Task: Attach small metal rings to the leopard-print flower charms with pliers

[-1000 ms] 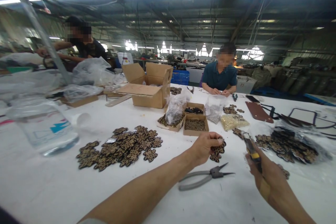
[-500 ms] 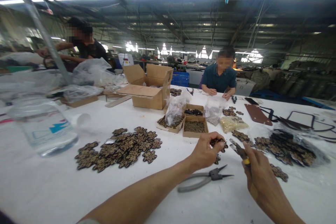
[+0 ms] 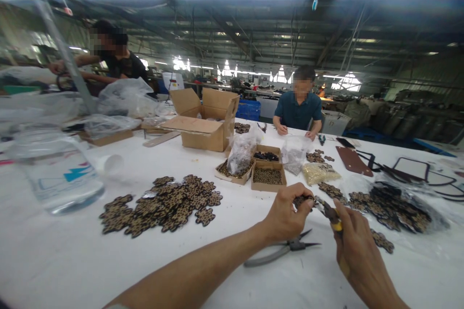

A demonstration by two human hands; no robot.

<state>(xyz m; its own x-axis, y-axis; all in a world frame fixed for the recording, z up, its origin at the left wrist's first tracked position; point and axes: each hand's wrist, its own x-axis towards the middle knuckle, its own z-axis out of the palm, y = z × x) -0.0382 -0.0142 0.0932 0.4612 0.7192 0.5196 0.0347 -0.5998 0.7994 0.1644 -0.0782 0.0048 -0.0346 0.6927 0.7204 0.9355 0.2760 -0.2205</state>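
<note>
The left hand [image 3: 286,215] is pinched shut on a small flower-shaped, leopard-print leather piece [image 3: 301,200], held just above the white table [image 3: 72,260] near the middle of the near edge. The right hand [image 3: 357,251] is clamped around yellow-handled pliers [image 3: 330,213] — their tip touches the piece's right side. A second pair of grey-handled needle-nose pliers [image 3: 281,249] lies flat on the table below the hands. A spread of the same leopard-print flower pieces [image 3: 163,203] sits to the left; another heap [image 3: 391,205] lies right, on clear plastic. Farther off stand small cardboard trays of beads [image 3: 268,176] — and beyond them a person in a dark teal shirt [image 3: 297,112].
</note>
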